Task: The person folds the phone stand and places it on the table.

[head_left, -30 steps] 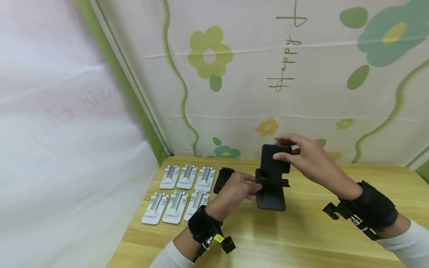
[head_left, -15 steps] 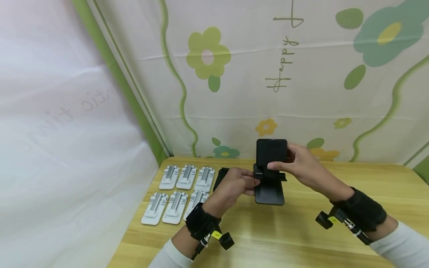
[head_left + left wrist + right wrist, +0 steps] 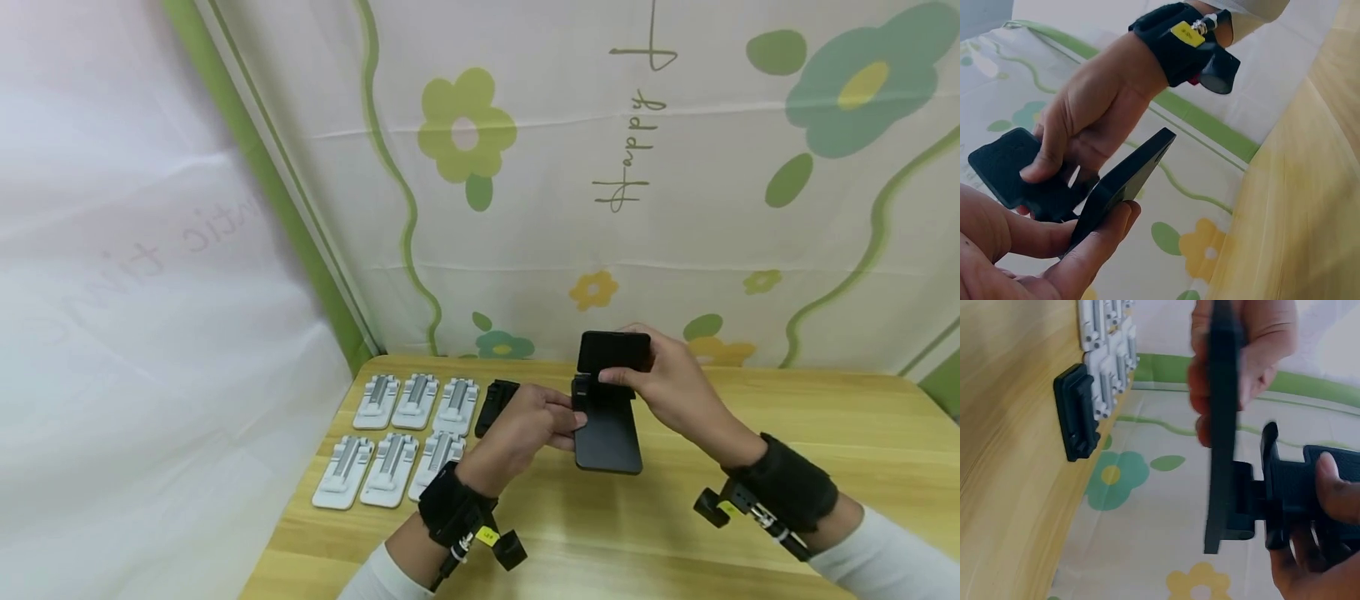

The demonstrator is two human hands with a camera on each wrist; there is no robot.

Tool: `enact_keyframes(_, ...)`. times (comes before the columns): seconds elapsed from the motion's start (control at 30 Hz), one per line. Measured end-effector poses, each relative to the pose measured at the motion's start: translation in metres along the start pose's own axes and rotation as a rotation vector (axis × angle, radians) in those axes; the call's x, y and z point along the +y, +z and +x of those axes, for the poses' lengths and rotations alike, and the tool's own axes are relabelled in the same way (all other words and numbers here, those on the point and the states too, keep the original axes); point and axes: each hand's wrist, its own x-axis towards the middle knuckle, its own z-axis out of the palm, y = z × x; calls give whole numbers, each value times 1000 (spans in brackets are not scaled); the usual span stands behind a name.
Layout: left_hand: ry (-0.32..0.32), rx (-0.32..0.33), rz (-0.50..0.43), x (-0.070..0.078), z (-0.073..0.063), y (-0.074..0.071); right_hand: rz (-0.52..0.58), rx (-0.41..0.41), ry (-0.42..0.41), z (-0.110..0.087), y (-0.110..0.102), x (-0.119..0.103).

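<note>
A black folding phone stand (image 3: 607, 437) is held up above the table, unfolded, its flat base facing the head camera. My left hand (image 3: 531, 423) pinches the left edge of the base (image 3: 1129, 175) between thumb and fingers. My right hand (image 3: 673, 385) grips the upper plate (image 3: 603, 352) by its right side, thumb on the front and fingers behind. In the right wrist view the base is edge-on, with a hinge block (image 3: 1241, 500) joining it to the upper part. A second black phone stand (image 3: 493, 407) lies folded on the table behind my left hand.
Several white folded phone stands (image 3: 343, 473) lie in two rows at the table's left side. The wooden table (image 3: 750, 500) meets a flower-printed curtain (image 3: 525, 208) along its far edge. Each wrist wears a black strap (image 3: 787, 483) with a small camera.
The upper plate has straightened from skewed to in line with the base, then tilted, now looking shorter in the head view. My right hand has shifted left; the left keeps its pinch.
</note>
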Motion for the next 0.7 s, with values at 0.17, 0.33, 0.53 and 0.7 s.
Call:
enact_keyframes(0.17, -9, 4, -19, 0, -1, 3, 17, 24, -16, 3, 1, 6)
enact_keyframes(0.33, -31, 9, -14, -5, 2, 2, -122, 40, -78, 2, 1, 4)
enact_keyframes(0.53, -36, 31, 3, -8, 8, -5, -452, 188, -496, 8, -7, -15)
enact_keyframes(0.7, -19, 55, 6, -7, 10, -7, -579, 225, -663, 10, -11, -28)
